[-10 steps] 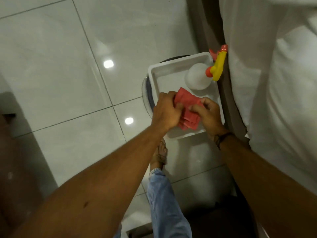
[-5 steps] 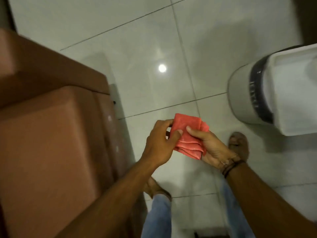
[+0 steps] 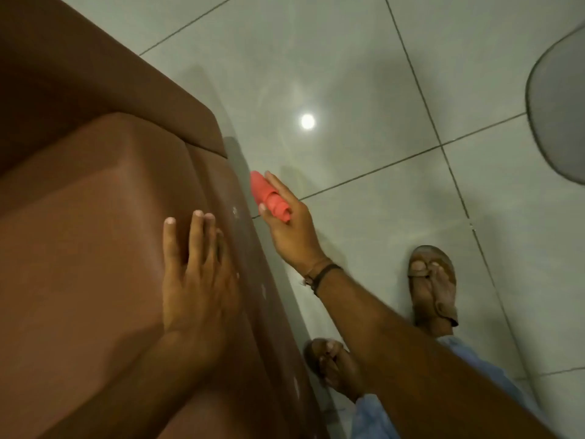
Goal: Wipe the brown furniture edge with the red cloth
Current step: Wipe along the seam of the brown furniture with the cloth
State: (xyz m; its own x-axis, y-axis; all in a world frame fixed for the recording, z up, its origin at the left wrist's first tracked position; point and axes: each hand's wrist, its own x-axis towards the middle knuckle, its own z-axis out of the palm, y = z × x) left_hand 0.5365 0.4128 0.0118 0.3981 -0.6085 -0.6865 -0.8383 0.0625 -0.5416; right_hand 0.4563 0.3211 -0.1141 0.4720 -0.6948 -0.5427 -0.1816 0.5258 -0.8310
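Note:
The brown furniture (image 3: 95,217), a padded leather-like seat, fills the left half of the head view. Its outer side edge (image 3: 250,248) runs down the middle and carries a few pale specks. My left hand (image 3: 196,280) lies flat on the cushion with fingers spread, holding nothing. My right hand (image 3: 291,229) grips the folded red cloth (image 3: 269,198) just to the right of that side edge, over the floor; whether the cloth touches the edge I cannot tell.
Glossy pale floor tiles (image 3: 364,90) spread to the right, with a lamp's reflection. A grey round bin (image 3: 557,115) shows at the right border. My sandalled feet (image 3: 432,283) and blue trouser legs stand close beside the furniture.
My left hand let go of the cloth and settled flat on the cushion. My right hand carried the cloth alone toward the furniture's side edge. The view swung left, away from the white tray.

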